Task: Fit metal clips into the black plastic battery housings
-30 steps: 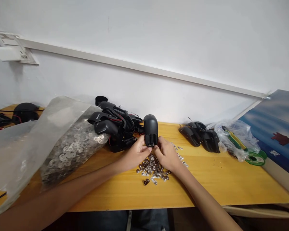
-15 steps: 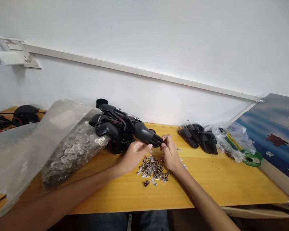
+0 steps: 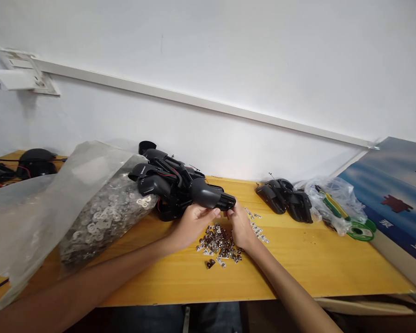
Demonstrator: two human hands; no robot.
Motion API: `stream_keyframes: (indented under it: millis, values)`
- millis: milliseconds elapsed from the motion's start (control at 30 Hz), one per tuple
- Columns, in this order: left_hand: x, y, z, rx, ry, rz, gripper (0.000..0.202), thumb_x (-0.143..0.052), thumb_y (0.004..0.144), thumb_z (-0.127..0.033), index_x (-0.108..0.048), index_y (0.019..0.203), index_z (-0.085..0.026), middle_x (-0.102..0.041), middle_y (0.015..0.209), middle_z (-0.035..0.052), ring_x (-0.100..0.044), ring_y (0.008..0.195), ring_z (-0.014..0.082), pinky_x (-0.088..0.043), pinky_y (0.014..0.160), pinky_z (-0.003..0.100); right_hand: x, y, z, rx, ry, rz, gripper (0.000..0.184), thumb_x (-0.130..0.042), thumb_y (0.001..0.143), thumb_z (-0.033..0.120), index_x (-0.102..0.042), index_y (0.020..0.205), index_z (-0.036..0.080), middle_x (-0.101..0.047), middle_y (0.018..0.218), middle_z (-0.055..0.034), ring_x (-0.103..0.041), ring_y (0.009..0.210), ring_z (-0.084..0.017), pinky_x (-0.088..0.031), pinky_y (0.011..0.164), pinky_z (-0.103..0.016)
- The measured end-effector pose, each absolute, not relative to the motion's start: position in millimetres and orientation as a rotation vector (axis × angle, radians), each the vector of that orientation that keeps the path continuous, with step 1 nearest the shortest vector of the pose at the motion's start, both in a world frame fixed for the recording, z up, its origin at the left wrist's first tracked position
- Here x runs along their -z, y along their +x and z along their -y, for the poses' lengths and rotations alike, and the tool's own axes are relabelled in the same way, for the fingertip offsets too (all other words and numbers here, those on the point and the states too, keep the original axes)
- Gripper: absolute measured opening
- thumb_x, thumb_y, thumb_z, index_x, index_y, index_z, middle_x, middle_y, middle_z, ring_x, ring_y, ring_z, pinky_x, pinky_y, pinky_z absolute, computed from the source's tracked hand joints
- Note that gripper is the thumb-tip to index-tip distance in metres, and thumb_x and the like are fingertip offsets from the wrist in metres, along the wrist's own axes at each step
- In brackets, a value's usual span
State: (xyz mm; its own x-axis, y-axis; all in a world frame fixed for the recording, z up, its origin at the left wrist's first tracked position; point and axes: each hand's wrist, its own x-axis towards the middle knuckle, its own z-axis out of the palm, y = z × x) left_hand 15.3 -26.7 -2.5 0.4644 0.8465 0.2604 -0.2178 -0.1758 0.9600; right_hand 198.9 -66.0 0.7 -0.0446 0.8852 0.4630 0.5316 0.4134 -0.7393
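Between my hands, above the table, is a black plastic housing [image 3: 205,193] with a rounded body and a narrow slotted end pointing right. My left hand [image 3: 193,223] grips it from below, thumb along its underside. My right hand [image 3: 241,225] has its fingers closed at the narrow end; whether a small part is pinched there is hidden. Below lies a heap of small metal clips [image 3: 219,241], with more metal clips [image 3: 260,231] spread to the right of my right hand. A pile of similar black housings [image 3: 159,182] with thin red wires sits just behind my left hand.
An open plastic bag [image 3: 102,217] full of small metal pieces stands at left. Further right lie more black housings [image 3: 284,198], a clear bag [image 3: 333,196], yellow-green pliers [image 3: 334,204] and a green spool [image 3: 362,230]. A white wall [image 3: 229,143] backs the wooden table [image 3: 315,259].
The housing has turned slightly, its slotted end now more toward me. My right hand has shifted a little left and lower under that end, uncovering more clips to its right.
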Motion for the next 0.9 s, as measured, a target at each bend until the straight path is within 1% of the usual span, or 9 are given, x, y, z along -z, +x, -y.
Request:
stream_keyframes:
  millis: [133,267,367,467,567,633,700,833,900]
  values:
    - [4.3,14.2,26.5,-1.044,1.466,-0.616,0.040,-0.075,0.093,-0.053,-0.078,0.095,-0.013,-0.080,0.097,0.0108,-0.072,0.093,0.0241,-0.057,0.090,0.040,-1.1,197.0,66.0,-0.469,-1.161,1.712,0.041,-0.032,0.109,0.049,-0.059,0.121,0.021,-0.071,0.108,-0.0085,-0.066,0.097,-0.027,-0.053,0.087,-0.041]
    - [8.2,15.2,24.4,-1.024,1.441,-0.599,0.042,-0.076,0.092,-0.054,-0.076,0.098,-0.013,-0.079,0.097,0.0102,-0.071,0.093,0.0240,-0.057,0.091,0.040,2.4,196.2,63.4,-0.435,-1.153,1.687,0.038,-0.034,0.109,0.045,-0.060,0.124,0.022,-0.072,0.116,-0.0107,-0.067,0.111,-0.030,-0.053,0.093,-0.043]
    - [9.9,16.4,23.3,-1.045,1.417,-0.607,0.044,-0.079,0.089,-0.056,-0.076,0.098,-0.013,-0.079,0.096,0.0099,-0.072,0.093,0.0243,-0.058,0.092,0.040,5.6,195.9,60.6,-0.397,-1.196,1.676,0.033,-0.035,0.107,0.039,-0.060,0.121,0.022,-0.072,0.112,-0.0110,-0.067,0.107,-0.031,-0.054,0.091,-0.044]
    - [10.0,15.7,23.5,-1.088,1.432,-0.671,0.045,-0.075,0.092,-0.058,-0.076,0.096,-0.013,-0.079,0.094,0.0098,-0.072,0.092,0.0248,-0.059,0.091,0.040,2.6,192.7,61.3,-0.338,-1.248,1.651,0.028,-0.041,0.105,0.036,-0.057,0.123,0.021,-0.069,0.112,-0.0111,-0.066,0.102,-0.029,-0.055,0.090,-0.046]
    - [8.6,12.7,24.0,-1.115,1.523,-0.709,0.041,-0.070,0.096,-0.054,-0.076,0.101,-0.014,-0.080,0.099,0.0096,-0.073,0.095,0.0262,-0.059,0.091,0.041,-7.6,186.3,66.7,-0.211,-1.230,1.661,0.043,-0.054,0.101,0.041,-0.049,0.138,0.020,-0.064,0.129,-0.0149,-0.064,0.117,-0.031,-0.054,0.100,-0.051]
    - [7.3,9.8,24.1,-1.098,1.672,-0.722,0.034,-0.069,0.097,-0.049,-0.076,0.096,-0.015,-0.080,0.095,0.0087,-0.073,0.095,0.0275,-0.059,0.092,0.041,-14.8,182.1,71.3,-0.103,-1.195,1.738,0.061,-0.065,0.096,0.045,-0.042,0.147,0.020,-0.060,0.137,-0.0174,-0.061,0.125,-0.034,-0.053,0.106,-0.055]
    - [6.0,6.9,24.8,-1.105,1.840,-0.758,0.030,-0.067,0.097,-0.044,-0.076,0.089,-0.017,-0.079,0.090,0.0082,-0.074,0.093,0.0282,-0.059,0.093,0.042,-19.9,179.3,75.9,0.011,-1.181,1.818,0.072,-0.070,0.093,0.046,-0.037,0.152,0.021,-0.059,0.138,-0.0188,-0.060,0.127,-0.036,-0.053,0.106,-0.057]
    - [6.0,2.4,29.0,-1.141,2.070,-0.777,0.024,-0.061,0.098,-0.038,-0.076,0.096,-0.020,-0.080,0.096,0.0094,-0.075,0.095,0.0287,-0.060,0.093,0.041,-20.4,176.1,87.0,0.154,-1.253,1.851,0.075,-0.070,0.092,0.047,-0.038,0.154,0.020,-0.063,0.132,-0.0197,-0.065,0.119,-0.037,-0.056,0.099,-0.058]
    - [6.8,1.0,32.3,-1.089,2.181,-0.759,0.018,-0.060,0.097,-0.030,-0.075,0.096,-0.021,-0.081,0.099,0.0101,-0.075,0.097,0.0288,-0.059,0.091,0.039,-17.4,175.8,93.2,0.181,-1.293,1.834,0.073,-0.069,0.092,0.046,-0.041,0.153,0.017,-0.066,0.123,-0.0191,-0.068,0.110,-0.036,-0.059,0.092,-0.056]
